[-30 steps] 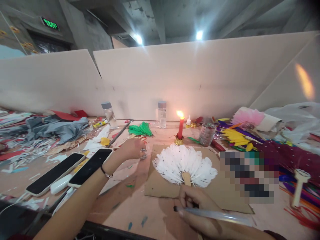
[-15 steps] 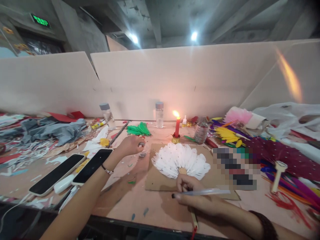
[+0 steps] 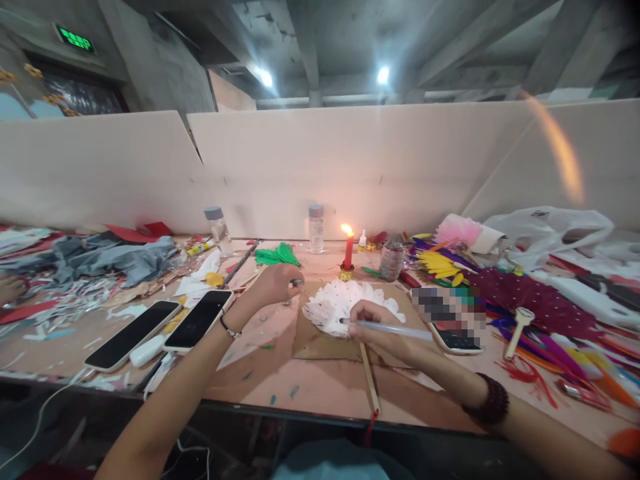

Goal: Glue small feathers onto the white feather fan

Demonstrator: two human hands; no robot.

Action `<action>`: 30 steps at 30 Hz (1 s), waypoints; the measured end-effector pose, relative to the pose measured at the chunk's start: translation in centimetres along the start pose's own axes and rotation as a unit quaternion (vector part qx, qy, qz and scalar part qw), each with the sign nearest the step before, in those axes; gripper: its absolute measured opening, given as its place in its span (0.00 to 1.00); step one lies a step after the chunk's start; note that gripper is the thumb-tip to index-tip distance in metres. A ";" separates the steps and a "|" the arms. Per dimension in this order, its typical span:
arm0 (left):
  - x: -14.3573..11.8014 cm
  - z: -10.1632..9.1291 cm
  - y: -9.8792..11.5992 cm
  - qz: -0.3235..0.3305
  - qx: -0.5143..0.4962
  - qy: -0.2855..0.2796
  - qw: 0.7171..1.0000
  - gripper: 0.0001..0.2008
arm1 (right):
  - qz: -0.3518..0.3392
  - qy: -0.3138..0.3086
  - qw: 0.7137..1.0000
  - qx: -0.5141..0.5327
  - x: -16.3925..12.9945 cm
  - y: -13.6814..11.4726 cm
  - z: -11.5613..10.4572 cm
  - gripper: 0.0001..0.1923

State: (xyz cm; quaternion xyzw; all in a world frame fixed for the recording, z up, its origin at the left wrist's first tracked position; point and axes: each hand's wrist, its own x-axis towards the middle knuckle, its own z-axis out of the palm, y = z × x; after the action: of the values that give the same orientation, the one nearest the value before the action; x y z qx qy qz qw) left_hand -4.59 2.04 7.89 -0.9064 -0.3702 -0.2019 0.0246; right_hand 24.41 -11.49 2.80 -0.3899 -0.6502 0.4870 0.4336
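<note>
Both hands (image 3: 325,303) at white feather fan (image 3: 333,303)

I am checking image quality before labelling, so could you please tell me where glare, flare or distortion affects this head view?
Head view: two ceiling lights blow out with hazy streaks; the candle flame casts a warm bloom on the partition; an orange flare streak crosses the right side; wide-angle bending curves the table edge; a pixelated patch hides things beside the right hand.

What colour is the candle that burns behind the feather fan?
The candle is red, in a small gold holder; the head view shows it.
</note>
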 end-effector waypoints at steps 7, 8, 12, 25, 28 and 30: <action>-0.1 0.8 6.3 0.103 -0.140 0.067 0.982 0.07 | -0.023 0.082 0.996 0.017 2.6 0.0 -0.8 0.28; 0.1 1.3 7.1 0.105 -0.152 0.083 0.979 0.06 | -0.028 0.097 0.995 0.021 2.8 -0.2 -0.8 0.27; 1.7 3.7 8.9 0.087 -0.196 0.145 0.966 0.05 | -0.060 0.148 0.987 0.028 3.5 -0.4 -1.5 0.21; 2.0 9.0 9.6 0.047 -0.206 0.166 0.963 0.05 | -0.053 0.156 0.985 0.056 3.5 1.6 -2.5 0.17; 1.7 9.5 9.8 0.038 -0.200 0.164 0.965 0.08 | -0.050 0.156 0.985 0.046 3.4 1.9 -2.7 0.16; 1.6 9.7 9.8 0.031 -0.196 0.166 0.966 0.10 | -0.051 0.153 0.986 0.037 3.2 2.0 -2.7 0.16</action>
State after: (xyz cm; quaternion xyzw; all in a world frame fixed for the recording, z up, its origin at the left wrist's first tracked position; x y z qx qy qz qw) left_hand 6.51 -2.11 0.64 -0.8586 -0.2858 -0.4169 -0.0860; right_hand 26.11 -7.30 1.84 -0.4094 -0.5768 0.4230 0.5663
